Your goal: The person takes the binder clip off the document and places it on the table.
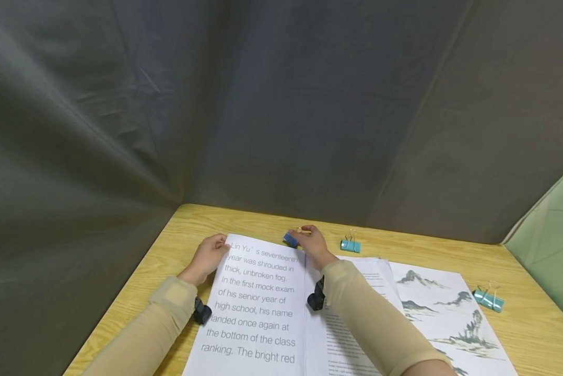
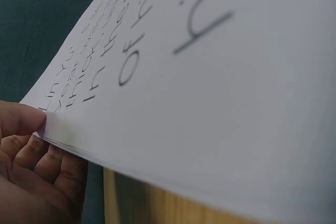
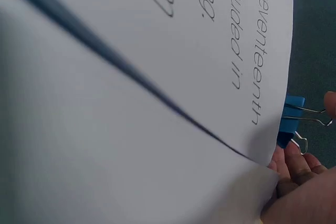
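Observation:
My left hand (image 1: 208,259) pinches the top left corner of a stack of large-print pages (image 1: 258,292), thumb on the printed face and fingers beneath, as the left wrist view shows. At the top right corner of these pages, my right hand (image 1: 313,246) holds a blue binder clip (image 1: 289,239). In the right wrist view the clip (image 3: 292,116) sits right at the page edge. A fingertip (image 3: 331,104) is at the end of one of its wire handles, and other fingers lie behind the paper.
Small-print pages (image 1: 347,334) lie under my right forearm, beside a sheet with an ink mountain landscape (image 1: 450,303). One teal binder clip (image 1: 350,246) stands behind the pages, another (image 1: 488,300) to the right. A dark curtain (image 1: 309,115) borders the wooden table (image 1: 192,219).

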A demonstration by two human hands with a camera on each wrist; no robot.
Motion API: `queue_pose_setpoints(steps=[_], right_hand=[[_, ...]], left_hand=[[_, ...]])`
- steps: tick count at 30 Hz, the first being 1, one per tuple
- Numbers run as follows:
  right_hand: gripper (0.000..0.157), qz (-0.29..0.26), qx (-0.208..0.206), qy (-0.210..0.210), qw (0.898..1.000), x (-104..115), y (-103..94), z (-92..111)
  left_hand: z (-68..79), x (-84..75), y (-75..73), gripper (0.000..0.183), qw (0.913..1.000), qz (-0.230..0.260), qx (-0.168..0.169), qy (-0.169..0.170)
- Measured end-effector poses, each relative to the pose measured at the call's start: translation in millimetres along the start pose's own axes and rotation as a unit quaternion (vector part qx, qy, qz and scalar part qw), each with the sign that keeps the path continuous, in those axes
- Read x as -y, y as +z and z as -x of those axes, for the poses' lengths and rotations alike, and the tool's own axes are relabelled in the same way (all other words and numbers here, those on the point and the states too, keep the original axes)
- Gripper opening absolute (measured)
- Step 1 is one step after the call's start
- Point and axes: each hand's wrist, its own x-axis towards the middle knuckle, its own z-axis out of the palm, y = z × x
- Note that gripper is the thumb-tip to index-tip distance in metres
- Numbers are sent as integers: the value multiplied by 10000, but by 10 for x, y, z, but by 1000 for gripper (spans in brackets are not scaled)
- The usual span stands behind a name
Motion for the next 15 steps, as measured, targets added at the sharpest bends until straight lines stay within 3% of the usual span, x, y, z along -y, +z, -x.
queue_pose_setpoints(steps=[15], right_hand=[[54,282,237,7,9993,-9,-11,26]], left_hand=[[26,8,-4,23,9998,-24,62,-180]])
